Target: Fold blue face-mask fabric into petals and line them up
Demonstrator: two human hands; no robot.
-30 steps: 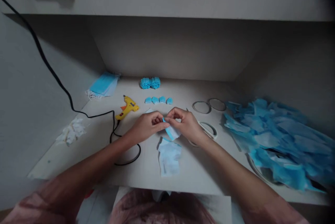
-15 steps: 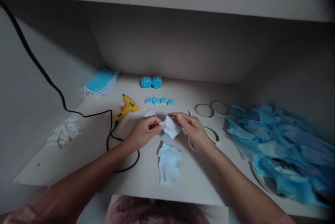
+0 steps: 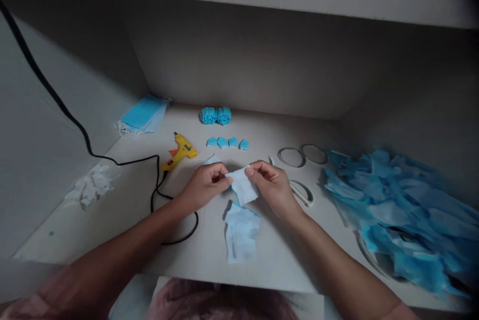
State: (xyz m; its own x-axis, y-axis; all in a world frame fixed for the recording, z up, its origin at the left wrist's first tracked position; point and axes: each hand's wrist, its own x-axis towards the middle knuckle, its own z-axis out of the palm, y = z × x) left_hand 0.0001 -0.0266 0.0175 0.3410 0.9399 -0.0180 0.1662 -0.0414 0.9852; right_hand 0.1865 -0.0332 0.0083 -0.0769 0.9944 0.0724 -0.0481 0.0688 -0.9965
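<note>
A small white-and-blue piece of mask fabric (image 3: 244, 186) is stretched between my two hands over the table. My left hand (image 3: 207, 183) pinches its left corner between thumb and fingers. At its upper right edge, my right hand (image 3: 270, 183) grips it the same way. Just below lie other cut fabric pieces (image 3: 241, 237), flat on the tabletop. Scissors (image 3: 301, 194) with white handles are partly hidden behind my right hand. Past my hands sits a row of several small folded blue petals (image 3: 227, 143), and behind it two rolled blue fabric flowers (image 3: 216, 116).
A yellow glue gun (image 3: 179, 152) lies left with its black cord (image 3: 86, 143) looping near my left forearm. Face masks (image 3: 141, 114) are stacked at the back left, white scraps (image 3: 92, 186) nearer. Metal rings (image 3: 292, 158) and a blue fabric heap (image 3: 396, 210) occupy the right.
The fabric piece between my hands has been opened out flatter and squarer. My right fingers have shifted onto its upper edge. The view has moved slightly.
</note>
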